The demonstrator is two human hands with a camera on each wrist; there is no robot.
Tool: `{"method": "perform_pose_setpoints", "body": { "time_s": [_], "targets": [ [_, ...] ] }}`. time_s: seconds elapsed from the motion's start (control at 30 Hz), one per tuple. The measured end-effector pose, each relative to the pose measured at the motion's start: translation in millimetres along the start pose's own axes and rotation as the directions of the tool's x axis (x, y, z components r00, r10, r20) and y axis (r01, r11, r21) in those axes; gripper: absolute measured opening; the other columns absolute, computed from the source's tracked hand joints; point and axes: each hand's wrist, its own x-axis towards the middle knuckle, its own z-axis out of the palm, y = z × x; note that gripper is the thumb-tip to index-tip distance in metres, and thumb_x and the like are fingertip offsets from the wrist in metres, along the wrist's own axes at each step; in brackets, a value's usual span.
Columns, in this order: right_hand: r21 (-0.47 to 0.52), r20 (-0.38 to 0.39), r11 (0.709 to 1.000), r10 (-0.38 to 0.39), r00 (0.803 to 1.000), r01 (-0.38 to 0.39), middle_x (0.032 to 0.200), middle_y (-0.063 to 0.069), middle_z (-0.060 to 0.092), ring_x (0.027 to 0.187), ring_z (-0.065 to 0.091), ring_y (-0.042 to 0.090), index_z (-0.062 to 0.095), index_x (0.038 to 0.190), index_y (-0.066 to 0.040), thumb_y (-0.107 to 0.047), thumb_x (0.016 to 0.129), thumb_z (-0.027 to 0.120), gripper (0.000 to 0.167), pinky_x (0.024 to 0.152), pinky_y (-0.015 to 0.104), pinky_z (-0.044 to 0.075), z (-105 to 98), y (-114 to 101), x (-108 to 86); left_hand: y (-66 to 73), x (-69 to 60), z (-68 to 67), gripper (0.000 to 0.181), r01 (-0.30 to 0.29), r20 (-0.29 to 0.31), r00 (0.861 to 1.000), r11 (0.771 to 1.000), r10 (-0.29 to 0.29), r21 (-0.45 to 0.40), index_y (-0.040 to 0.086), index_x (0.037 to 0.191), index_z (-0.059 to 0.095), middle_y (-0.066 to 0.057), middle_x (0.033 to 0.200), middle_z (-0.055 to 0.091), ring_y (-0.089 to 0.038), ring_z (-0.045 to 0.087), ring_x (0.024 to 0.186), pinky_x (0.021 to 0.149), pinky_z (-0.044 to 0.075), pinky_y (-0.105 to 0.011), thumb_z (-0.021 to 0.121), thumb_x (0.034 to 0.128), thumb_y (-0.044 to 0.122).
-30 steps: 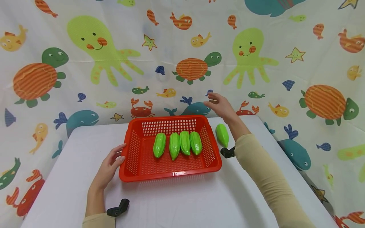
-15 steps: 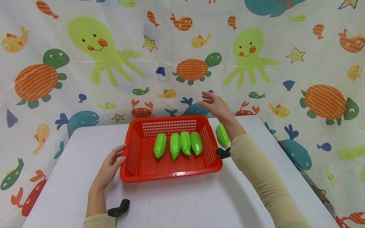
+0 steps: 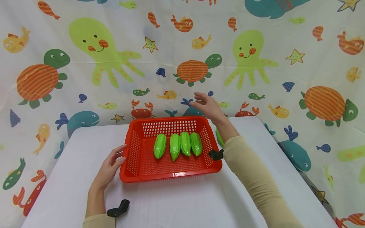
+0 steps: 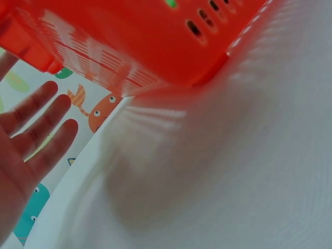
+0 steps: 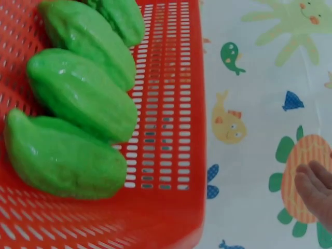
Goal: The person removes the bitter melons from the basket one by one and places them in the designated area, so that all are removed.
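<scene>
A red plastic basket [image 3: 176, 175] holds several green ridged vegetables [image 3: 175, 146], lying side by side; the right wrist view shows green vegetables [image 5: 80, 93] close up beside the basket's slotted wall [image 5: 196, 129]. The left hand [image 3: 109, 164] is at the basket's left rim, its fingertips at the edge; in the left wrist view the fingers of the left hand [image 4: 26, 135] are extended. Above the basket's back right corner hangs the right hand [image 3: 206, 106], holding nothing, fingers relaxed; part of the right hand [image 5: 316, 192] shows in the right wrist view.
One more green vegetable [image 3: 219, 136] lies on the white table [image 3: 171, 202] right of the basket, partly hidden by the right forearm. Behind the table hangs a cloth [image 3: 165, 38] printed with sea animals. Both wrists carry a small black device [image 3: 118, 209].
The right hand and forearm have moved left, toward the basket's back edge, and now cover more of the vegetable outside it. The left hand stays at the rim.
</scene>
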Motion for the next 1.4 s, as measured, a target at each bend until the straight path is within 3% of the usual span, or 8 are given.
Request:
{"method": "perform_pose_setpoints", "body": {
  "time_s": [0.47, 1.17, 1.4],
  "targets": [
    [-0.004, 0.046, 1.0, -0.011, 0.999, 0.011, 0.149, 0.009, 0.044, 0.134, 0.043, 0.026, 0.044, 0.147, -0.017, -0.033, 0.092, 0.068, 0.062, 0.108, 0.044, 0.039, 17, -1, 4.7, -0.3, 0.9, -0.1, 0.058, -0.013, -0.001, 1.0, 1.0, 0.013, 0.001, 0.023, 0.153, 0.033, -0.006, 0.152, 0.037, -0.024, 0.04, 0.13, 0.088, 0.048, -0.021, 0.053, 0.0996, 0.036],
    [-0.017, 0.162, 1.0, 0.023, 0.986, -0.02, 0.149, -0.001, 0.044, 0.135, 0.043, 0.022, 0.045, 0.147, -0.018, -0.035, 0.092, 0.068, 0.062, 0.108, 0.042, 0.038, 44, -1, 1.4, -2.5, 1.3, 1.6, 0.057, -0.023, -0.009, 1.0, 1.0, 0.023, 0.022, 0.024, 0.152, 0.034, -0.007, 0.152, 0.037, -0.022, 0.041, 0.13, 0.089, 0.047, -0.019, 0.052, 0.1, 0.036],
    [-0.049, 0.215, 0.999, 0.01, 0.977, 0.001, 0.147, 0.005, 0.046, 0.131, 0.047, 0.022, 0.043, 0.147, -0.017, -0.035, 0.093, 0.067, 0.062, 0.107, 0.042, 0.04, 52, 2, -1.1, -5.7, 2.8, 0.5, 0.056, -0.018, -0.007, 1.0, 1.0, 0.018, 0.021, 0.026, 0.152, 0.034, -0.007, 0.152, 0.037, -0.022, 0.04, 0.13, 0.088, 0.047, -0.019, 0.052, 0.1001, 0.038]
  ]
}}
